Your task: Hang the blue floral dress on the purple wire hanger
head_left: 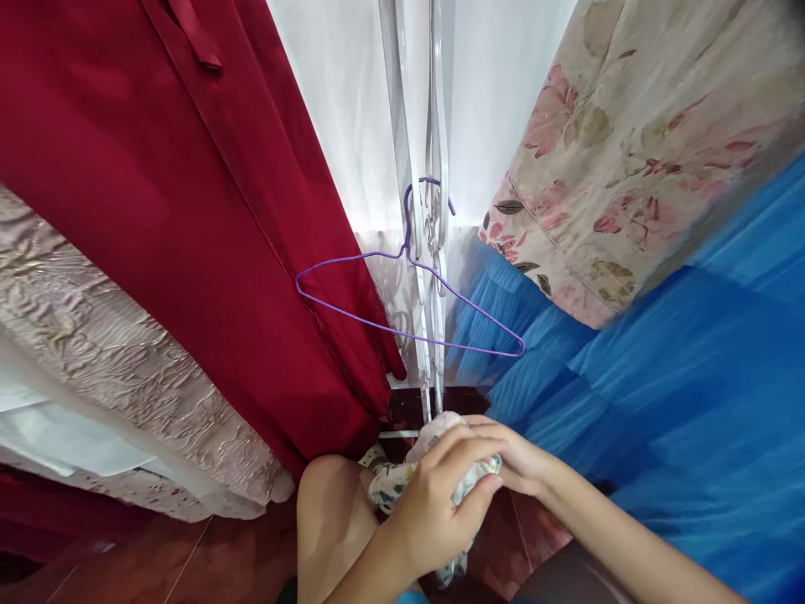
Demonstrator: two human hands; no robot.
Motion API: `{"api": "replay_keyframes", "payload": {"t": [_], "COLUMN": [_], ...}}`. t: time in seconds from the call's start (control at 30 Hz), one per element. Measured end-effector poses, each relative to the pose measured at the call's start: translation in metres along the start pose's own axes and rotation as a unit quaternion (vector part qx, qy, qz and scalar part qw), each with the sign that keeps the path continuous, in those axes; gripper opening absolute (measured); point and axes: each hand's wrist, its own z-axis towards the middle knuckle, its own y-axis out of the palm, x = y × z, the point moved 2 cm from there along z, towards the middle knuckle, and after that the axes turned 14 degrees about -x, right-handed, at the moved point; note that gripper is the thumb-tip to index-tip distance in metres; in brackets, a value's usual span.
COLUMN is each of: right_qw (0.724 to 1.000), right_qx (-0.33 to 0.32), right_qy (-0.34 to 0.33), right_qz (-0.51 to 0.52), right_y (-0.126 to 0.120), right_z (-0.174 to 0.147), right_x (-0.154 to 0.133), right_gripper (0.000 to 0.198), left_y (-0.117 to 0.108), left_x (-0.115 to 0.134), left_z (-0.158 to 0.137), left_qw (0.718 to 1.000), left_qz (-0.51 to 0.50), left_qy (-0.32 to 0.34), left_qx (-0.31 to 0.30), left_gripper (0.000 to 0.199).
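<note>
My left hand (433, 495) is closed round a bunched piece of white cloth with a dark and yellowish print (390, 486). From the other side, my right hand (512, 453) wraps the same bundle, its fingers partly behind the cloth and the left hand. Part of the cloth hangs below my hands. Beyond them a purple wire hanger (465, 346) hangs with nothing on it from a white metal rack (423, 310). The cloth's full shape is hidden by my fingers.
A long dark red garment (239, 235) and a textured pale one (113, 335) hang on the left. On the right are a floral beige garment (604, 168) and a blue tulle one (679, 403). My bare knee (330, 512) is beside my left hand, above a reddish tiled floor (232, 545).
</note>
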Motion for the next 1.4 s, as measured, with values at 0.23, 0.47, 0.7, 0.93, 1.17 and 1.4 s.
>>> {"api": "replay_keyframes", "payload": {"t": [0.23,0.47,0.7,0.93,1.17,1.4], "right_qw": [0.972,0.881,0.849,0.861,0.908,0.872], "right_qx": [-0.169,-0.088,0.080,0.050,0.018,0.026], "right_qy": [0.084,0.067,-0.093,-0.219,-0.184,-0.193], "right_qz": [-0.137,-0.460,-0.514,-0.457,-0.377,-0.448], "right_y": [0.010,-0.003,-0.054,-0.042,-0.031,-0.025], "right_z": [-0.026,-0.059,-0.058,0.029,0.052,0.029], "right_x": [-0.041,-0.111,-0.189,-0.212,-0.186,-0.195], "right_gripper": [0.012,0.011,0.020,0.022,0.033,0.026], "left_y": [-0.026,-0.020,-0.051,-0.076,-0.129,-0.220], "left_x": [-0.030,-0.071,-0.046,-0.039,-0.057,-0.112], "left_z": [-0.005,-0.004,-0.006,-0.018,-0.056,-0.054], "left_qw": [0.995,0.968,0.994,0.948,0.950,0.915], "left_qz": [-0.089,-0.198,-0.025,-0.267,-0.261,0.295], "left_qy": [-0.034,-0.123,-0.102,-0.084,-0.169,-0.259], "left_qx": [-0.008,-0.092,0.037,0.148,-0.039,-0.090], "left_gripper": [0.038,0.037,0.028,0.041,0.048,0.032]}}
